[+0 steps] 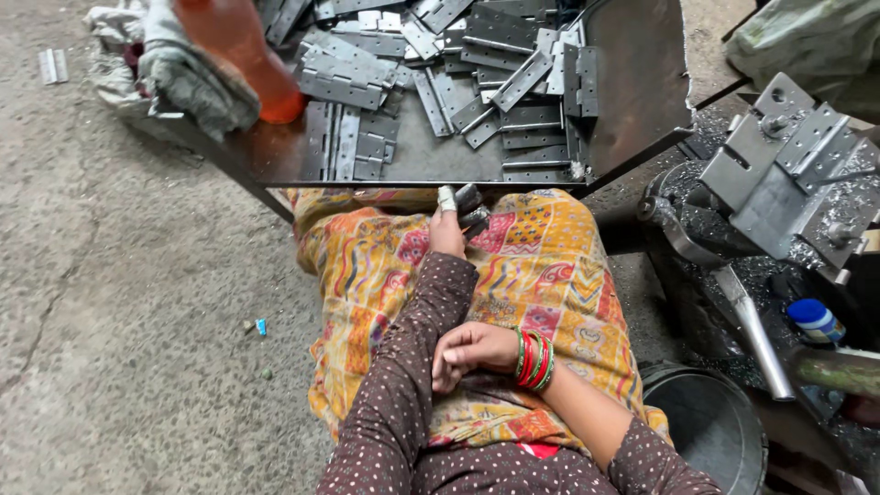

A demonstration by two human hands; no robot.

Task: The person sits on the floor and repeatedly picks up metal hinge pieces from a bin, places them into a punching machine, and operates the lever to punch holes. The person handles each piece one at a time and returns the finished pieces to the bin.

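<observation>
Hinge pinched in left hand grip on lap, right hand grip loosely curled, empty, on left sleeve

Brown dotted sleeves; red-green bangles — patterned skirt

- A dark metal table stands on a concrete floor.
- Grey metal hinges lie heaped across the table.
- An orange bottle and a grey cloth rest at its left end.
</observation>
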